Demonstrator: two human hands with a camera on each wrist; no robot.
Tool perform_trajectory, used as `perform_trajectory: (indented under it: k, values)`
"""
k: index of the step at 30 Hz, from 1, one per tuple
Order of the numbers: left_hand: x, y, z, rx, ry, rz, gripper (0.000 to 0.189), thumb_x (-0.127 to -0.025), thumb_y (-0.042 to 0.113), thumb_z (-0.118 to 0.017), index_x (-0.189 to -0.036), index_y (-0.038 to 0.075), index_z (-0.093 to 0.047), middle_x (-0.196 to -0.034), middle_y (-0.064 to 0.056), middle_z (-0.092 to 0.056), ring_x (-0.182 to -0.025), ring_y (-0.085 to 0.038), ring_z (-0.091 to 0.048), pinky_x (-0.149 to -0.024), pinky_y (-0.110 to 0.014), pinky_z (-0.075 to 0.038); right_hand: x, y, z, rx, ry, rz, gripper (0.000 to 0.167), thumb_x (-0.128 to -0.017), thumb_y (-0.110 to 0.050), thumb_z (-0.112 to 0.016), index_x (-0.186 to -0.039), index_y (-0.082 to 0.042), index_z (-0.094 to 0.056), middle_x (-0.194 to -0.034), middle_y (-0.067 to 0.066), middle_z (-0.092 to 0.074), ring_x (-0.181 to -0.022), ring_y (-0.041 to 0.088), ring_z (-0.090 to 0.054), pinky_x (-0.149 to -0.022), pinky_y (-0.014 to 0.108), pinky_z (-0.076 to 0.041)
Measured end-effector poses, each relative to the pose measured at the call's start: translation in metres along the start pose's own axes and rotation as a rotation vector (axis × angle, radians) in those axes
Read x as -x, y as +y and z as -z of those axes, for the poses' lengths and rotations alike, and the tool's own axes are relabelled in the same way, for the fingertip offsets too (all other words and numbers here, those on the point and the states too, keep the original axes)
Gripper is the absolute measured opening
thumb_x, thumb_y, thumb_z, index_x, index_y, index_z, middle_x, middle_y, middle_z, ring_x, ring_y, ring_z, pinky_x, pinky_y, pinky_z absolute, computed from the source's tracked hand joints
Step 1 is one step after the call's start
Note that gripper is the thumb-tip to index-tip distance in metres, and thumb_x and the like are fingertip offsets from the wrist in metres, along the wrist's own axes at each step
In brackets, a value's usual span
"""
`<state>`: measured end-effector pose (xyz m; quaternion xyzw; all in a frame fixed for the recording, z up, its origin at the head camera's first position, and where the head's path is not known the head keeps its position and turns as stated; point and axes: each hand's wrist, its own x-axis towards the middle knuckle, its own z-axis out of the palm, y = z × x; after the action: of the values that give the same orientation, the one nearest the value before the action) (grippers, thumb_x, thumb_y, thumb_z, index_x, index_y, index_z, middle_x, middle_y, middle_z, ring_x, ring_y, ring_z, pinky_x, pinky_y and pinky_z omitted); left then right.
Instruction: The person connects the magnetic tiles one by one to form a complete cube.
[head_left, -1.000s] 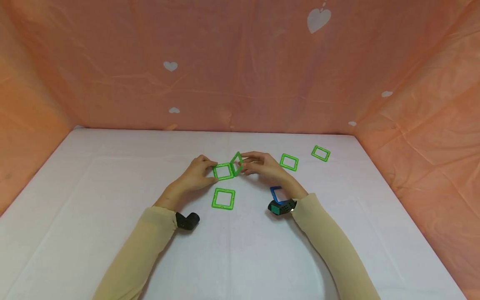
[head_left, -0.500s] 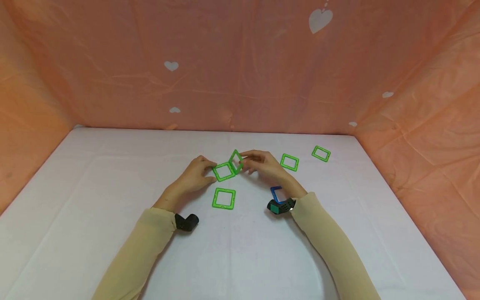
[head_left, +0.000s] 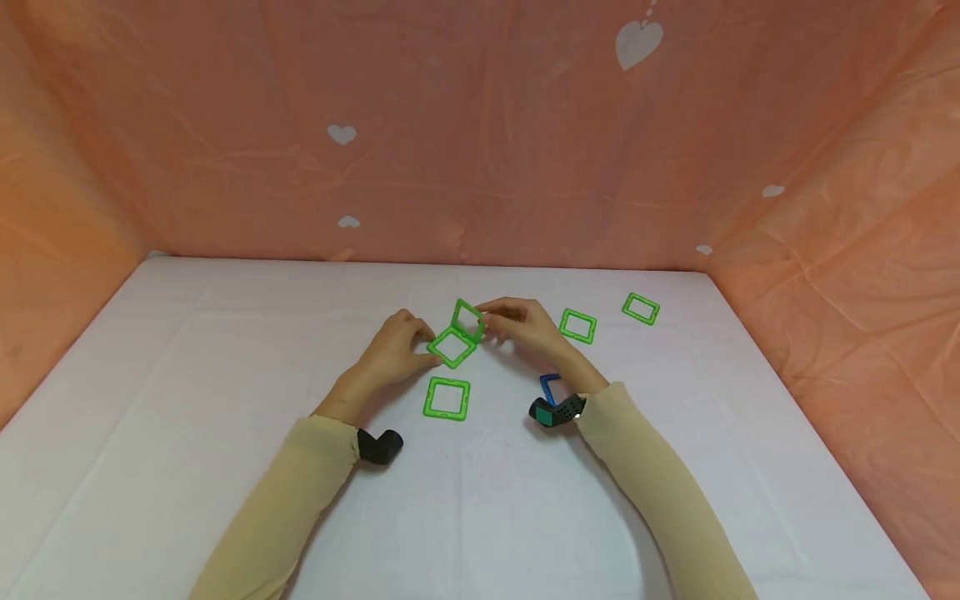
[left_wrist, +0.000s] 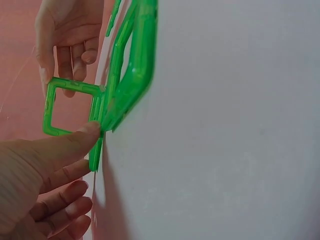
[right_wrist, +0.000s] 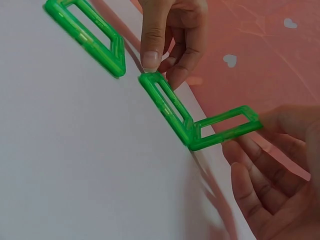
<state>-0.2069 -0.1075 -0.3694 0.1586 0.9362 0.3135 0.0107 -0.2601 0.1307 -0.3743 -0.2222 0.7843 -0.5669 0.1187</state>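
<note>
Left grip point(head_left: 397, 348) pinches the rim of the lower green square point(head_left: 463, 357), which lies at 3 o'clock from that hand. Right grip point(head_left: 519, 321) pinches the outer edge of the raised green square point(head_left: 472, 308), located at 9 o'clock from that hand. Both squares meet along one edge, forming an angle. On the surface point(head_left: 465, 508), a loose green square point(head_left: 428, 398) lies near the lower one, at 6 o'clock.
</note>
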Motion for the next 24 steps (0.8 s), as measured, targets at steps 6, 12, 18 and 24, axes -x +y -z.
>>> perform_trajectory:
  k: [6, 12, 18, 24]
  values:
    - [0.000, 0.001, -0.001, 0.003, 0.020, -0.001, 0.032, -0.080, 0.019, -0.079, -0.098, -0.004, -0.067, -0.098, -0.017, -0.054, -0.090, -0.028, -0.049, -0.084, -0.042, -0.042, -0.002, 0.001, -0.001, -0.004, 0.007, 0.021, 0.030, -0.095, -0.014, -0.060, -0.121, 0.002, -0.064, -0.103, 0.025, -0.068, -0.083, 0.027, -0.065, -0.070, 0.030, -0.053]
    - [0.000, 0.001, -0.002, -0.008, 0.033, -0.004, 0.032, -0.079, 0.021, -0.079, -0.096, -0.003, -0.068, -0.097, -0.017, -0.054, -0.092, -0.029, -0.049, -0.084, -0.042, -0.042, -0.005, 0.002, -0.002, 0.003, 0.030, 0.019, 0.029, -0.097, -0.014, -0.058, -0.120, 0.001, -0.064, -0.098, 0.024, -0.069, -0.077, 0.020, -0.063, -0.068, 0.026, -0.051]
    - [0.000, 0.001, -0.002, -0.036, 0.040, -0.010, 0.032, -0.078, 0.025, -0.080, -0.093, -0.002, -0.070, -0.099, -0.017, -0.055, -0.097, -0.031, -0.048, -0.088, -0.043, -0.041, -0.008, 0.002, -0.005, 0.020, 0.068, 0.002, 0.028, -0.097, -0.015, -0.058, -0.119, -0.001, -0.066, -0.097, 0.022, -0.069, -0.074, 0.019, -0.060, -0.066, 0.024, -0.050]
    - [0.000, 0.002, -0.004, -0.036, 0.040, -0.025, 0.032, -0.076, 0.027, -0.081, -0.089, -0.001, -0.071, -0.099, -0.016, -0.055, -0.098, -0.031, -0.047, -0.089, -0.043, -0.041, -0.011, 0.003, -0.008, 0.036, 0.085, -0.001, 0.027, -0.097, -0.013, -0.057, -0.120, -0.001, -0.065, -0.102, 0.020, -0.068, -0.074, 0.016, -0.059, -0.066, 0.023, -0.050]
